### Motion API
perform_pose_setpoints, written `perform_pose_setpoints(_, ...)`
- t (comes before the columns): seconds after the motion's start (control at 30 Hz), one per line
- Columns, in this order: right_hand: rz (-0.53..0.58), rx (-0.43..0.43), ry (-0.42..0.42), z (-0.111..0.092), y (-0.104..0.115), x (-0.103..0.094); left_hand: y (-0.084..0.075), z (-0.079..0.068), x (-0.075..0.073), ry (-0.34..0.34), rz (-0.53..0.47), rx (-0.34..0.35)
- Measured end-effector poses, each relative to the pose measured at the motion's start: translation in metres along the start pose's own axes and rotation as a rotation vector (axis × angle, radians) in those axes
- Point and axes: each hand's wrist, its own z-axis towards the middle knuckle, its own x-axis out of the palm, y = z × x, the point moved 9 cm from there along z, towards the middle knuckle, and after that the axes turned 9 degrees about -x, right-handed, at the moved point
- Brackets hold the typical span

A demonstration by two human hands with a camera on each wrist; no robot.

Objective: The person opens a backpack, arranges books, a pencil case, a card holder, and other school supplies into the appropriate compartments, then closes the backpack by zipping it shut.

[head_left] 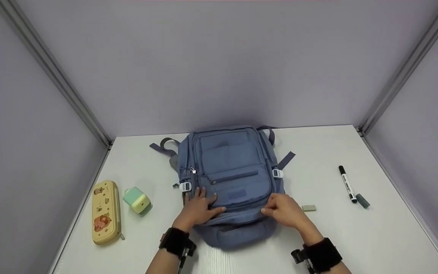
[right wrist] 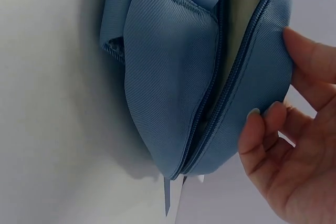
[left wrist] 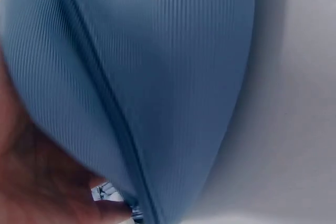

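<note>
Your right hand (head_left: 284, 210) pinches the backpack (head_left: 232, 154) just beyond its open zip (right wrist: 244, 53), seen from the table's (head_left: 394, 228) near edge; your left hand's (head_left: 198, 208) fingers spread across its front.

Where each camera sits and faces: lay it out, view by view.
Head: worn on the head, looking forward and down at the blue backpack on the white table; left grip, right grip and forearms show.
Left wrist: worn there, looking at the backpack's ribbed fabric and a zipper; the left grip shows at lower left.
Right wrist: worn there, looking at the backpack's parted zipper; the right grip shows at right.
Shared: head and right wrist both show the right grip pinching the backpack.
</note>
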Motion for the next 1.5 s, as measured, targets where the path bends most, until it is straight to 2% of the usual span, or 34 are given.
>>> perform_pose_setpoints(0.27,0.106,-0.054,0.065,-0.007,-0.008,0.021,0.005,0.006,-0.004,-0.052,-0.033,0.010)
perform_pose_setpoints(0.4,0.151,-0.045,0.033,-0.010,-0.020,0.015,0.004,0.006,-0.006,-0.075,-0.042,0.028)
perform_pose_setpoints(0.47,0.158,0.012,-0.030,-0.011,-0.032,0.005,0.005,0.007,-0.006,-0.074,-0.046,0.035)
perform_pose_setpoints(0.53,0.143,0.113,-0.125,-0.011,-0.048,-0.007,0.007,0.008,-0.006,-0.059,-0.057,0.036)
perform_pose_setpoints(0.63,0.044,0.277,-0.274,-0.013,-0.076,-0.026,0.010,0.010,-0.006,-0.039,-0.081,0.041)
perform_pose_setpoints(0.7,-0.045,0.363,-0.312,-0.013,-0.093,-0.033,0.010,0.010,-0.007,-0.032,-0.100,0.045)
perform_pose_setpoints(0.77,-0.124,0.409,-0.292,-0.009,-0.107,-0.035,0.010,0.010,-0.008,-0.030,-0.116,0.053)
perform_pose_setpoints(0.83,-0.164,0.416,-0.238,-0.002,-0.117,-0.033,0.010,0.010,-0.009,-0.031,-0.132,0.062)
perform_pose_setpoints(0.97,-0.185,0.370,-0.149,0.012,-0.126,-0.025,0.009,0.010,-0.006,-0.025,-0.133,0.073)
perform_pose_setpoints(1.03,-0.182,0.327,-0.143,0.019,-0.127,-0.023,0.008,0.010,-0.004,-0.016,-0.135,0.080)
perform_pose_setpoints(1.17,-0.159,0.235,-0.194,0.031,-0.121,-0.025,0.006,0.009,-0.003,0.018,-0.153,0.092)
perform_pose_setpoints(1.27,-0.088,0.210,-0.209,0.037,-0.121,-0.025,0.007,0.009,-0.004,0.035,-0.159,0.089)
perform_pose_setpoints(1.5,0.211,0.299,-0.192,0.039,-0.132,-0.013,0.007,0.010,-0.005,0.034,-0.143,0.099)
